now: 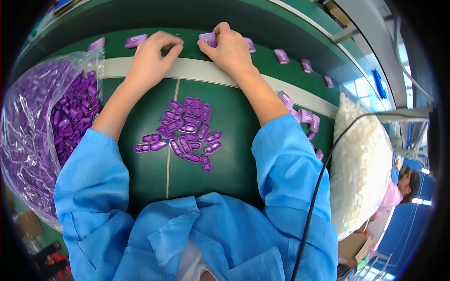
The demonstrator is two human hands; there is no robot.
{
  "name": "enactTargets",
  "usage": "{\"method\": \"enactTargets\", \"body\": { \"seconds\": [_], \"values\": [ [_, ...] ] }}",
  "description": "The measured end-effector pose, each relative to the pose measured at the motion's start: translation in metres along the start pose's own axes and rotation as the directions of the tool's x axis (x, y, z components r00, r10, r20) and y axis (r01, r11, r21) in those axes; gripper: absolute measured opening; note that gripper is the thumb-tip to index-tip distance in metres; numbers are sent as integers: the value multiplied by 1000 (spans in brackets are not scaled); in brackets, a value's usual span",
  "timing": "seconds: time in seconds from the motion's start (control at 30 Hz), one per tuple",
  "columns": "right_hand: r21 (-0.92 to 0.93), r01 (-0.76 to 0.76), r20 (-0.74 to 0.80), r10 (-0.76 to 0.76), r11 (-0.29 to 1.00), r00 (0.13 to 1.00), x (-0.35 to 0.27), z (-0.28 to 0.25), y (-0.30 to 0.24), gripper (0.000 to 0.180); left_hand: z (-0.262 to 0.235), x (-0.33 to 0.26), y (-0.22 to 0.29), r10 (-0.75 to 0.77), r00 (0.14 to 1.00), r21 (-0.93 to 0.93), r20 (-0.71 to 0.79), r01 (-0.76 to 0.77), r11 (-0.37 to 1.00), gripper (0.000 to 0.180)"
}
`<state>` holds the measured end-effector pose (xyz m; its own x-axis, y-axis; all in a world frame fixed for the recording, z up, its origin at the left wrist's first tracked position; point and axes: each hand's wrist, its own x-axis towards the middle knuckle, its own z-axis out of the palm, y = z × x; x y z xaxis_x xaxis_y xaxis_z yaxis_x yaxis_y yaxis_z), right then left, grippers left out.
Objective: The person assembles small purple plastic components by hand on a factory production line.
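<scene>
My right hand [230, 50] is on the green strip beyond the white rail, its thumb and forefinger closed on the edges of a flat purple plastic case [206, 38] with pale printing. Another purple case [251, 45] shows just behind its knuckles. To the left, my left hand [153, 55] hangs over the rail with curled fingers, a gap between thumb and forefinger and nothing visible in it. Beside its fingers lies a similar purple case [136, 41]. Nearer me, a loose heap of oval purple plastic shells [189, 129] covers the middle of the green table [140, 180].
At the left bulges a clear plastic bag [33, 126] full of purple parts. A sack of white pieces [358, 168] stands at the right, a black cable [313, 201] in front. More purple cases [306, 116] lie near the right rail. A person in pink [390, 196] is beyond.
</scene>
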<state>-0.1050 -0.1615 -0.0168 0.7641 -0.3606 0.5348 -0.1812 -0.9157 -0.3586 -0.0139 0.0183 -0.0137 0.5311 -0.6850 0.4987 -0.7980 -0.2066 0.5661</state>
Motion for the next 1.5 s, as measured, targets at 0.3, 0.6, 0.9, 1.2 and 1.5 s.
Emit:
{"method": "enactTargets", "body": {
  "seconds": [0.3, 0.6, 0.9, 1.2, 1.5],
  "values": [
    [-378, -440, -38, 462, 814, 886, -93, -190, 110, 44, 75, 65, 37, -64, 936, 152, 346, 12, 988, 89],
    [-633, -363, 29, 489, 684, 872, -157, -207, 125, 42, 166, 91, 97, 26, 909, 325, 415, -175, 929, 64],
    [-500, -325, 123, 437, 803, 891, -10, -141, 167, 34, 151, 50, 143, 398, 892, -245, 216, -345, 906, 35],
    [-431, -304, 269, 442, 850, 856, -5, -111, 165, 49, 157, 52, 110, 115, 946, 8, 302, -123, 992, 34],
    [327, -533, 124, 523, 781, 843, -35, -158, 105, 40, 170, 56, 128, 96, 990, -361, 106, -52, 931, 35]
  ]
}}
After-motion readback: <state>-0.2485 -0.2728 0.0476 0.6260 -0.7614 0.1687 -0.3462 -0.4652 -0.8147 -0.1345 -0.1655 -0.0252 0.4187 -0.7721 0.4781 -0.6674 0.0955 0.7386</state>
